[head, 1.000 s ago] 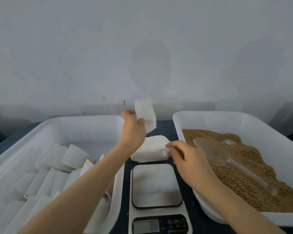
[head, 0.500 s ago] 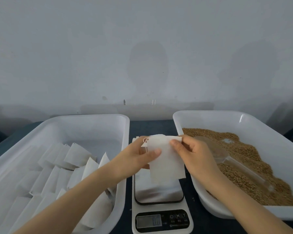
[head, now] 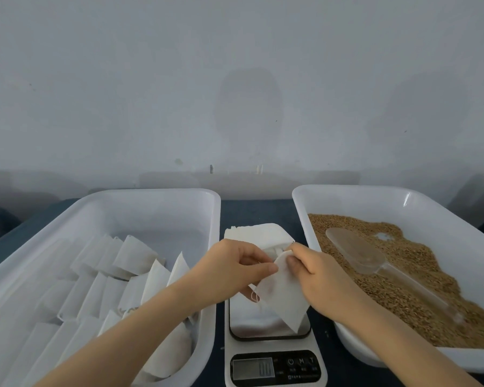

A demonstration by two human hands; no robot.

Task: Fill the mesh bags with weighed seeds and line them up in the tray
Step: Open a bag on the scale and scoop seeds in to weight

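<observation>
The left hand (head: pixel 235 263) and the right hand (head: pixel 319 277) pinch the upper edge of a mesh bag (head: pixel 282 300) just above the scale (head: pixel 274 370). The bag tray (head: pixel 151 192), left of the scale, and the seed tray (head: pixel 347 188), right of it, stand close.

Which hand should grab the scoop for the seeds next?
Probably the right hand: it is beside the seed tray where the scoop lies; the left hand, pinching the mesh bag, is farther away.

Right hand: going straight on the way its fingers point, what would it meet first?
The right hand pinches the mesh bag; straight beyond, it would probably meet the left hand, though depth is unclear.
</observation>
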